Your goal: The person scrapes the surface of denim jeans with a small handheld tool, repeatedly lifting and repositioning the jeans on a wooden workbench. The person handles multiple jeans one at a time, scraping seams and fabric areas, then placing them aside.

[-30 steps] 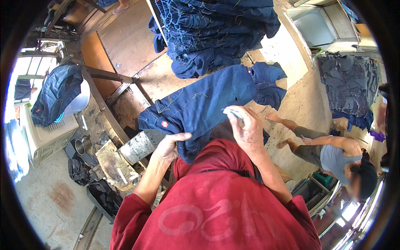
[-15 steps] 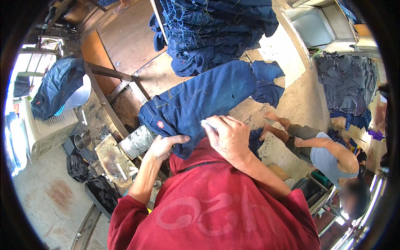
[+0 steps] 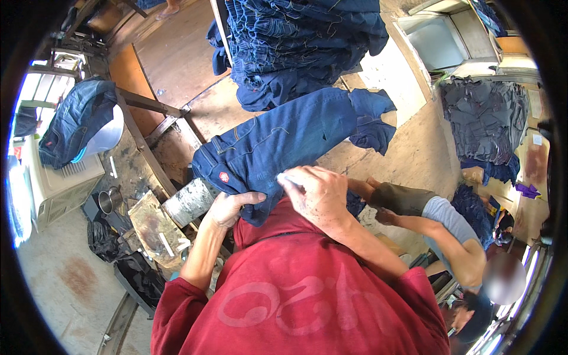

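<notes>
Dark blue jeans (image 3: 284, 133) are stretched over a mottled grey cylinder (image 3: 188, 205), whose end sticks out at the left. A small red patch shows near the waist. My left hand (image 3: 228, 208) grips the near edge of the jeans, with the thumb on top of the cloth. Just right of it, my right hand (image 3: 319, 192) is closed in a pinch against the denim. A small whitish piece (image 3: 283, 177) shows at its fingertips; its exact kind cannot be made out. A paler, worn-looking patch lies on the cloth beside those fingers.
Beyond the jeans rises a tall denim pile (image 3: 302, 47). On the left are a stained board (image 3: 155, 228) with white sticks, a metal mug (image 3: 110, 200) and draped jeans (image 3: 80, 124). Dark grey garments (image 3: 485, 118) lie at right, near a person in a grey top (image 3: 447, 216).
My right hand has shifted slightly left over the denim, while my left hand keeps its grip. At right, the person in grey has moved, and another head shows at the lower right.
</notes>
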Demonstrator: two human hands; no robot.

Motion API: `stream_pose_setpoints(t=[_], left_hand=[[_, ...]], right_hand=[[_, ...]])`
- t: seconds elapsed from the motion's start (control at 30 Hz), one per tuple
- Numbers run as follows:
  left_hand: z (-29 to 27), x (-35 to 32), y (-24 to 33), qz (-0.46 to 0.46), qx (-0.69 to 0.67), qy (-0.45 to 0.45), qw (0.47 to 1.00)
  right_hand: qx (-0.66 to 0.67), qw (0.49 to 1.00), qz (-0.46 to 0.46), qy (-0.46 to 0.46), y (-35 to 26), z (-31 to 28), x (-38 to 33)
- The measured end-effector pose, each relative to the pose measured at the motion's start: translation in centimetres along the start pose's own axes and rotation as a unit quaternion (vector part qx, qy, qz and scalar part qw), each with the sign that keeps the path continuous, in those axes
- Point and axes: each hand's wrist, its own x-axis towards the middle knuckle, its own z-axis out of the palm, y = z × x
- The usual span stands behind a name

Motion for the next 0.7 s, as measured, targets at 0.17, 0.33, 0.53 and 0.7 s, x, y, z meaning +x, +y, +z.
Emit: stream_pose_setpoints(t=[0.17,0.33,0.53,0.7], left_hand=[[0.2,0.1,-0.5,0.044,-0.015,0.010,0.999],[0.7,-0.5,-1.0,0.046,-0.040,0.061,0.996],[0.7,-0.9,-1.2,0.063,-0.051,0.044,0.996],[0.6,-0.7,-1.1,0.057,-0.039,0.033,0.997]], right_hand=[[0.004,1.000,0.008,0.001,-0.1,-0.2,1.1],[0.097,0.994,-0.057,0.009,-1.5,1.5,2.5],[-0.026,0.999,-0.025,0.006,-1.8,1.3,2.0],[-0.003,0.999,-0.035,0.017,-1.0,1.0,2.1]])
